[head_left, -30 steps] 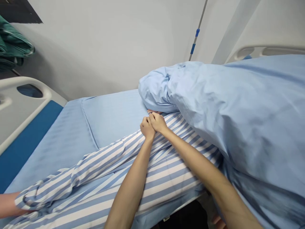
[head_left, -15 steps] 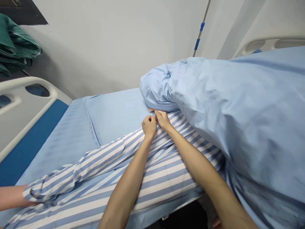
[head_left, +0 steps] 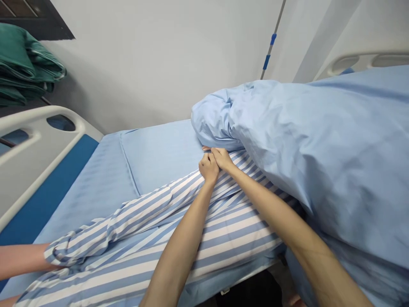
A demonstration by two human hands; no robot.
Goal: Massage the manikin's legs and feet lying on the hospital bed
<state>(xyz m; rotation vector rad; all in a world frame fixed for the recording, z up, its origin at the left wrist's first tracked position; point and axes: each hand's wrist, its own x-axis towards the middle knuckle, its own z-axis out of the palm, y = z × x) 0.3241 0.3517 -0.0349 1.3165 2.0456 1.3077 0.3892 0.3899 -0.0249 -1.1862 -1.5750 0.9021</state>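
Note:
My left hand [head_left: 209,167] is closed in a fist over the far thigh of the blue-and-white striped trousers [head_left: 230,230] on a person lying on the bed. Pressed against it, my right hand [head_left: 222,158] is closed too. Whatever lies inside the curled fingers is hidden from view. Just beyond my hands, fingertips of the lying person [head_left: 206,148] show from under the light blue quilt [head_left: 287,123]. Bare lower legs [head_left: 22,259] come out of the trouser ends at the left.
Light blue sheet [head_left: 159,149] covers the bed. A white bed end panel [head_left: 38,140] with blue trim stands at the left, below folded green cloth [head_left: 28,64]. A pole with blue clamps [head_left: 266,62] rises by the wall. The bulky quilt fills the right side.
My hands have come closer together and now touch, the right one overlapping the left. The whole view has shifted slightly, so the bed appears farther right.

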